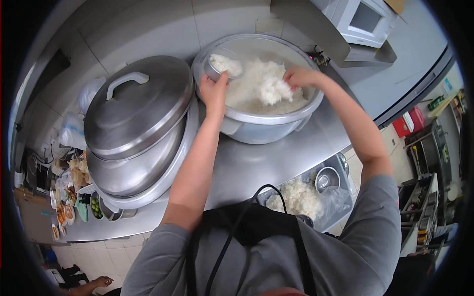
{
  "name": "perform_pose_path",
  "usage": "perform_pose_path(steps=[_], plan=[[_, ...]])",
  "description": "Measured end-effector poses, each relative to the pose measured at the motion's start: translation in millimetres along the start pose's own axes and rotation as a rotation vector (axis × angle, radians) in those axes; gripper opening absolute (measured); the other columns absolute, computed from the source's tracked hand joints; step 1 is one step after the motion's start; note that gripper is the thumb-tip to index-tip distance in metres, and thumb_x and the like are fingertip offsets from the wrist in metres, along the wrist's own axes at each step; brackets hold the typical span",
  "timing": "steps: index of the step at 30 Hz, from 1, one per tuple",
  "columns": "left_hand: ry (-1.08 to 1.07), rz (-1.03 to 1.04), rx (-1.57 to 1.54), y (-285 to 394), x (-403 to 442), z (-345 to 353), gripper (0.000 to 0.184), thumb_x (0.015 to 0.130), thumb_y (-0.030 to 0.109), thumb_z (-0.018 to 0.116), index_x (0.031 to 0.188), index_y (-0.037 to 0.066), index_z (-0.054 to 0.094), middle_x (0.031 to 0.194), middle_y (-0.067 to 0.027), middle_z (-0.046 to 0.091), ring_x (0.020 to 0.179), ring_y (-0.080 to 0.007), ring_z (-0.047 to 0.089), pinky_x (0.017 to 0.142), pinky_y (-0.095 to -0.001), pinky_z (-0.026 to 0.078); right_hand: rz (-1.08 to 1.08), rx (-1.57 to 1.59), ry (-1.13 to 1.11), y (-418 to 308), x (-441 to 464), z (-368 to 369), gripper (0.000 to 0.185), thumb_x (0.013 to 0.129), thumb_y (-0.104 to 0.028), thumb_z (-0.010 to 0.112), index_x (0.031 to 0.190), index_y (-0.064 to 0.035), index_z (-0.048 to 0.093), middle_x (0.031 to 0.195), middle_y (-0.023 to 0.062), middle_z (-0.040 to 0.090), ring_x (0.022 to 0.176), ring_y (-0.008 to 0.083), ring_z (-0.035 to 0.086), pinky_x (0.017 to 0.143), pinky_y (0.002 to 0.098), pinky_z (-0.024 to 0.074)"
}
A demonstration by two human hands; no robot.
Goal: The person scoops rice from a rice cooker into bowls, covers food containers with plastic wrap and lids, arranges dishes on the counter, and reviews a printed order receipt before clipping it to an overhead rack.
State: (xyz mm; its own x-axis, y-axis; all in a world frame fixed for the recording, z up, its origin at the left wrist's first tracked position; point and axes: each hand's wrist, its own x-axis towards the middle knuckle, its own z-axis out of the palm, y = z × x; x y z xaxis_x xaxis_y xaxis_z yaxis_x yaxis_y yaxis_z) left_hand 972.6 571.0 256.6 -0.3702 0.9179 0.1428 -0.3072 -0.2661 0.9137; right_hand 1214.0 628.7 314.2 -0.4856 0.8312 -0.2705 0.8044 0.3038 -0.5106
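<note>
The left hand [213, 96] grasps a small bowl [212, 73] of rice [224, 64] over a large tub [261, 131] on the table [247, 165]; the right hand [303, 78] touches rice inside, its fingers curled. Whether that grip holds any, I cannot tell.

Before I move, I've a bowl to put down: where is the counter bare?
In front of the rice tub, the counter is bare between the left forearm and the front edge. Left of that forearm it is crowded: stacked metal lids, limes and food containers.
</note>
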Motion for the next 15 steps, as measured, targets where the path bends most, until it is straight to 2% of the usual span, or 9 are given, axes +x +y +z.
perform_pose_path(steps=[2,4,5,7,10,11,13,14,15], plan=[[-0.043,-0.07,0.085,5,-4,6,0.038,0.073,0.01,0.061,0.101,-0.007,0.043,0.091,-0.0132,0.054,0.082,-0.0163,0.055,0.068,-0.0292,0.049,0.023,-0.051,0.034,-14,-8,-28,0.015,0.064,-0.013,0.05,0.07,-0.0022,0.059,0.064,0.0086,0.058,0.059,0.0228,0.057,0.058,0.0304,0.0439],[-0.089,-0.147,0.17,4,-8,14,0.036,0.072,0.011,0.061,0.098,-0.008,0.044,0.089,-0.0143,0.054,0.081,-0.0176,0.056,0.067,-0.0304,0.05,-0.03,-0.31,0.458,-27,-6,-36,0.012,0.07,-0.011,0.05,0.066,-0.0014,0.056,0.061,0.0094,0.058,0.058,0.0185,0.056,0.053,0.0292,0.0429],[-0.163,-0.25,0.07,2,-10,19,0.034,0.073,0.012,0.06,0.095,-0.008,0.046,0.087,-0.0147,0.054,0.081,-0.0201,0.056,0.067,-0.0328,0.051,-0.023,-0.311,0.462,-33,-4,-30,0.012,0.07,-0.011,0.05,0.066,-0.0014,0.056,0.061,0.0094,0.058,0.058,0.0185,0.056,0.053,0.0292,0.0429],[-0.238,-0.349,-0.031,-2,-9,27,0.031,0.073,0.014,0.059,0.093,-0.008,0.047,0.085,-0.0152,0.053,0.081,-0.0226,0.057,0.068,-0.0353,0.052,-0.121,-0.776,0.782,-43,-2,-7,0.011,0.071,-0.01,0.051,0.078,-0.0035,0.056,0.068,0.0115,0.059,0.063,0.0252,0.058,0.056,0.033,0.0455],[-0.28,-0.465,-0.277,-8,-3,33,0.036,0.073,0.014,0.056,0.097,-0.011,0.046,0.087,-0.0178,0.054,0.076,-0.0266,0.059,0.066,-0.0363,0.052,-0.273,-0.832,0.668,-41,-7,12,0.017,0.07,-0.004,0.047,0.083,-0.0045,0.057,0.081,0.0142,0.06,0.076,0.0294,0.059,0.065,0.0378,0.0464],[-0.292,-0.494,-0.302,-11,-2,32,0.037,0.074,0.014,0.056,0.099,-0.011,0.045,0.089,-0.019,0.053,0.079,-0.0286,0.058,0.068,-0.0379,0.052,-0.36,-0.803,0.657,-37,-11,8,0.025,0.069,-0.002,0.047,0.093,-0.0042,0.055,0.081,0.0144,0.059,0.073,0.0309,0.058,0.066,0.0401,0.0464],[-0.305,-0.518,-0.324,-13,0,31,0.037,0.074,0.014,0.055,0.1,-0.011,0.045,0.091,-0.0203,0.052,0.083,-0.0305,0.057,0.069,-0.0395,0.052,-0.292,-0.749,0.704,-44,-22,3,0.028,0.069,-0.001,0.047,0.096,-0.0045,0.053,0.081,0.0144,0.059,0.073,0.0311,0.058,0.066,0.0401,0.0465],[-0.327,-0.544,-0.362,-15,0,31,0.031,0.074,0.013,0.056,0.097,-0.007,0.046,0.095,-0.0193,0.049,0.088,-0.0314,0.055,0.075,-0.045,0.048,-0.221,-0.69,0.743,-47,-27,0,0.031,0.068,-0.001,0.047,0.099,-0.0048,0.052,0.08,0.0145,0.059,0.073,0.0314,0.058,0.067,0.0402,0.0466],[-0.346,-0.571,-0.401,-15,0,31,0.026,0.075,0.013,0.056,0.093,-0.002,0.048,0.099,-0.0183,0.045,0.093,-0.0324,0.052,0.08,-0.0505,0.045,-0.164,-0.68,0.712,-56,-34,-7,0.045,0.069,0.001,0.049,0.112,-0.0099,0.05,0.092,0.0092,0.057,0.075,0.0272,0.058,0.065,0.037,0.0475]])
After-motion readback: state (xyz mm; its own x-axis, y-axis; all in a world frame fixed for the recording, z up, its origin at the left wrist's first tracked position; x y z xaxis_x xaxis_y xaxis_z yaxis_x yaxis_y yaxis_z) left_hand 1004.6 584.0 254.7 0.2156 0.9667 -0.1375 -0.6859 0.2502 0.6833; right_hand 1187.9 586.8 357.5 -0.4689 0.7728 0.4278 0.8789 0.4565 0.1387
